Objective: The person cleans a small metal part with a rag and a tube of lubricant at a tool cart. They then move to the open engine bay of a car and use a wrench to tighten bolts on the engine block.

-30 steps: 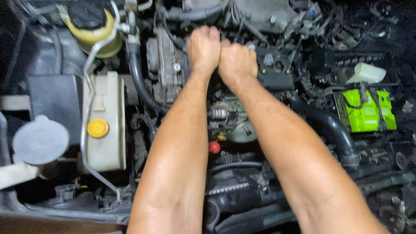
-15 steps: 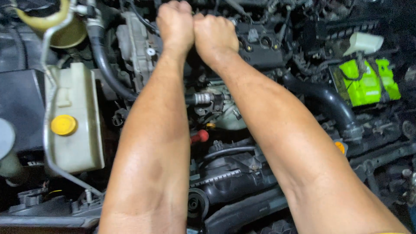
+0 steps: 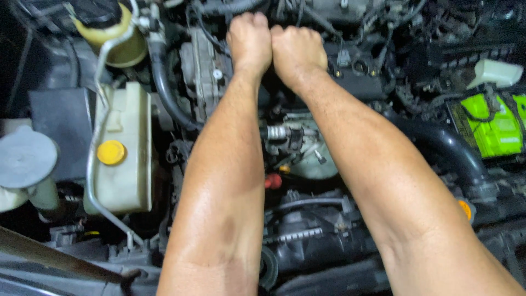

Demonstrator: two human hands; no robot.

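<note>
Both my arms reach deep into a car's engine bay. My left hand (image 3: 249, 39) and my right hand (image 3: 297, 52) press side by side near the top middle, knuckles up, fingers curled downward over the dark engine top (image 3: 356, 71). What the fingers grip is hidden under the hands. Below my forearms lie a grey metal engine part (image 3: 298, 148) and a small red cap (image 3: 273, 181).
A white coolant tank with a yellow cap (image 3: 111, 152) stands at left, a yellowish fluid reservoir (image 3: 109, 38) above it, and a grey round cap (image 3: 24, 159) at far left. A thick black hose (image 3: 444, 145) and a bright green battery (image 3: 496, 129) sit at right.
The view has shifted, so the tank and reservoir at left show more fully again. My hands stay pressed together at the same spot on the engine.
</note>
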